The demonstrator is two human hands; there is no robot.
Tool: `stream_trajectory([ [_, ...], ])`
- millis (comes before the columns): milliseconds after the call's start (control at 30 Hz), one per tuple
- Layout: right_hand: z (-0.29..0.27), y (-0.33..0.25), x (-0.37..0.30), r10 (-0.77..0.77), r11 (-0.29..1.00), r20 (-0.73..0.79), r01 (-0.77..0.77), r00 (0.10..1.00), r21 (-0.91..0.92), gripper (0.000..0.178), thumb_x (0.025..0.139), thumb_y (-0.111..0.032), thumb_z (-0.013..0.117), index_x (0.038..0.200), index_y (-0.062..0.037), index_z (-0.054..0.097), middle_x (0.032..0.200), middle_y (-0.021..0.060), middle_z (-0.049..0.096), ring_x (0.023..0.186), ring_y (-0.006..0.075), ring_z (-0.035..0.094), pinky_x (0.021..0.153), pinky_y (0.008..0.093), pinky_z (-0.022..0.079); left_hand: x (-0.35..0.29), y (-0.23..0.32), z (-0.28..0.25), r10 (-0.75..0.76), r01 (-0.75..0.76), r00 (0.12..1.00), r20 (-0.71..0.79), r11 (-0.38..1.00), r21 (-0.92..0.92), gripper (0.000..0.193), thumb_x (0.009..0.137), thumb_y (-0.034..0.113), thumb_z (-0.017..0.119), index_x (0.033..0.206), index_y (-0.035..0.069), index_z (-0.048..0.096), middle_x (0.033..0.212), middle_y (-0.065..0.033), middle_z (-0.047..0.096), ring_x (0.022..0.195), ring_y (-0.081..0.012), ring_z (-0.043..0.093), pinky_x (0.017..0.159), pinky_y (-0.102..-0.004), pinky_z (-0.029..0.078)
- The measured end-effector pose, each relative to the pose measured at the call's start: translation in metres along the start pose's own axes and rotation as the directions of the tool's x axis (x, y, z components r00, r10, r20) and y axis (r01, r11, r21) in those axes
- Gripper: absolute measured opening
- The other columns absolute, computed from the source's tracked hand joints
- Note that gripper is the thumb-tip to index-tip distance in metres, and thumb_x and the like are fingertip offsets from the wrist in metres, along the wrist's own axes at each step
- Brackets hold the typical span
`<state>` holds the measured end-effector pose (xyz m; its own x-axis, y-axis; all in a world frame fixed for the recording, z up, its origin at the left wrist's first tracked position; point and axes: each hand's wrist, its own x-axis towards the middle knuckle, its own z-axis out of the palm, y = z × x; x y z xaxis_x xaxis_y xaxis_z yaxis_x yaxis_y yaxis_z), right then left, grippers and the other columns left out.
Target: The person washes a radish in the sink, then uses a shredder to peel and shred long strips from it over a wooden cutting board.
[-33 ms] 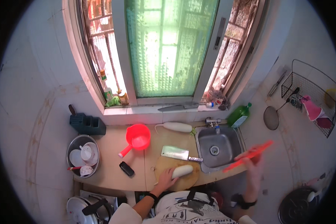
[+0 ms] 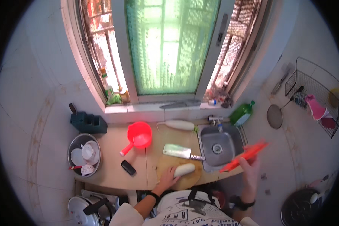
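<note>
My left hand (image 2: 166, 179) grips one end of a short white radish (image 2: 185, 170), which lies on the round wooden cutting board (image 2: 190, 183). Just beyond it rests a cleaver (image 2: 177, 151), its handle pointing right to the sink's edge. Raised over the right side of the sink, my right hand (image 2: 251, 167) is closed on a long, flat orange-red tool (image 2: 233, 164). Motion blurs this tool, so its exact kind is unclear. Farther back, a second, whole white radish (image 2: 178, 124) lies on the counter with its thin root to the left.
A metal sink (image 2: 229, 150) borders the board on the right, with a green bottle (image 2: 243, 113) behind it. Leftward are a red dipper (image 2: 140, 132), a black object (image 2: 128, 168), a bowl of dishes (image 2: 72, 145) and a knife block (image 2: 87, 123). A knife (image 2: 180, 104) lies on the windowsill.
My right hand has brought the orange-red tool slightly left and turned it, so a broader face shows. The left hand and the radish under it stay in place.
</note>
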<state>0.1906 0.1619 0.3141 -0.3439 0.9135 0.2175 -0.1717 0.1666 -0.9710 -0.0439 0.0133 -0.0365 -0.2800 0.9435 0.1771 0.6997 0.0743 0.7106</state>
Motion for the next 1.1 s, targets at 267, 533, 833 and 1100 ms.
stream_trajectory([
  [267, -0.006, 0.14, 0.015, 0.418, 0.864, -0.174, -0.33, 0.892, 0.381, 0.031, 0.091, -0.006, 0.067, 0.12, -0.0031, 0.057, 0.103, 0.0053, 0.065, 0.096, 0.0156, 0.064, 0.085, 0.0331, 0.053, -0.005, 0.015, -0.024, -0.095, 0.097, 0.995, -0.022, 0.992, 0.084, 0.069, 0.077, 0.023, 0.076, 0.136, 0.003, 0.048, 0.12, -0.021, 0.055, 0.11, -0.04, 0.054, 0.094, -0.0471, 0.045],
  [533, -0.023, 0.173, 0.006, 0.63, 0.689, -0.203, -0.42, 0.749, 0.591, 0.027, 0.093, -0.014, 0.065, 0.117, -0.0035, 0.057, 0.105, 0.0112, 0.067, 0.087, 0.0177, 0.067, 0.076, 0.0362, 0.06, -0.013, 0.018, -0.024, -0.12, 0.121, 0.993, -0.017, 0.984, 0.128, 0.072, 0.076, 0.017, 0.077, 0.14, 0.004, 0.046, 0.122, -0.0204, 0.054, 0.112, -0.0391, 0.052, 0.097, -0.047, 0.044],
  [833, -0.024, 0.197, -0.015, 0.566, 0.774, -0.15, -0.46, 0.811, 0.434, 0.036, 0.094, -0.017, 0.06, 0.127, -0.004, 0.051, 0.109, 0.0107, 0.063, 0.101, 0.0201, 0.063, 0.085, 0.0382, 0.055, -0.007, 0.021, -0.028, -0.242, 0.237, 0.97, 0.008, 0.956, 0.174, 0.073, 0.073, 0.018, 0.078, 0.138, 0.003, 0.048, 0.12, -0.0202, 0.055, 0.115, -0.0378, 0.052, 0.097, -0.0462, 0.045],
  [1100, -0.001, 0.2, -0.026, 0.753, 0.615, 0.158, -0.768, 0.639, 0.178, 0.027, 0.095, -0.021, 0.06, 0.117, -0.0061, 0.056, 0.103, 0.0059, 0.061, 0.093, 0.0146, 0.062, 0.079, 0.0321, 0.054, -0.004, 0.024, -0.045, -0.536, 0.82, 0.572, 0.621, 0.348, -0.455, 0.047, 0.092, 0.032, 0.066, 0.122, -0.003, 0.054, 0.087, -0.0078, 0.066, 0.06, -0.0173, 0.061, 0.059, -0.0322, 0.053],
])
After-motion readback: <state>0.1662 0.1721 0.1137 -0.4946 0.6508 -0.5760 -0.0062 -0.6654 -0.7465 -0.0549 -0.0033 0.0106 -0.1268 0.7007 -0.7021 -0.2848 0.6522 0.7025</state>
